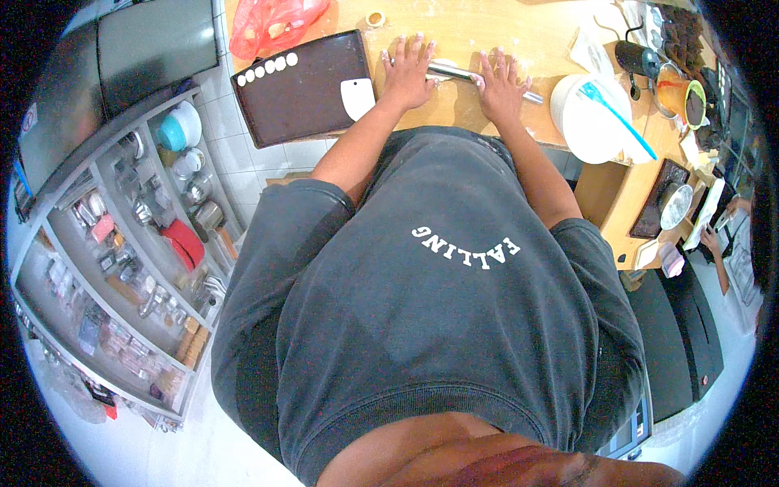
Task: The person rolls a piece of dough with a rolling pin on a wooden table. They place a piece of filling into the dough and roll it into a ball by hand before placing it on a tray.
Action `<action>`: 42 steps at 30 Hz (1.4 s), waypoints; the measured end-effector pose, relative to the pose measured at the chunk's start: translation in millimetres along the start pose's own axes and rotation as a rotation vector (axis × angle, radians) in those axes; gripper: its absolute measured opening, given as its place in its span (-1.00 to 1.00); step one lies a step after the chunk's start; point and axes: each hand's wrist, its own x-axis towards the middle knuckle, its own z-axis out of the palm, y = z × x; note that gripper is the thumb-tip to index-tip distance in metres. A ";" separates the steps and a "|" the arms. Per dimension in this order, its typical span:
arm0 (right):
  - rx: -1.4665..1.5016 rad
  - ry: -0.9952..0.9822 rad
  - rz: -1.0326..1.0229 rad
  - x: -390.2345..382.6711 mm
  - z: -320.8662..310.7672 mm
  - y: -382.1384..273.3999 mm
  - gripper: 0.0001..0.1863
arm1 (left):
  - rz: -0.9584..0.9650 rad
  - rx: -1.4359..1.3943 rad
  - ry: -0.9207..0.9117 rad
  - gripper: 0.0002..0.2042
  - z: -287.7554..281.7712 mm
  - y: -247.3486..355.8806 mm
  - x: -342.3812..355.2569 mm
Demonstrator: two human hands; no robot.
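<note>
A slim metal rolling pin (459, 73) lies across the wooden table in front of me. On its left part rests my left hand (408, 77), palm down with the fingers stretched out. My right hand (501, 89) presses flat over its right part, fingers spread. A pale strip, apparently dough (442, 62), shows by the pin between the hands; the rest of it is hidden. To the left, a dark baking tray (304, 105) carries a row of several small white rounds (268, 68). A white scraper (357, 99) lies at the tray's right edge.
A red plastic bag (272, 24) and a small round cutter (375, 19) sit at the far side. On the right stands a white bowl (580, 134) with a blue brush (621, 122) across it. Shelves (134, 203) line the left; another person's hand (712, 242) shows far right.
</note>
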 end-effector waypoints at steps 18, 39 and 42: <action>-0.007 0.113 -0.033 27.0 2.9 10.1 -0.39 | 0.022 -0.029 -0.039 0.01 -10.0 -4.9 21.9; 0.006 0.135 -0.019 60.4 -6.0 16.1 -0.41 | -0.029 -0.006 -0.119 0.10 -24.8 -2.3 46.5; 0.017 0.145 -0.018 65.0 -6.3 16.0 -0.40 | -0.029 0.013 -0.119 0.10 -23.7 -4.5 51.0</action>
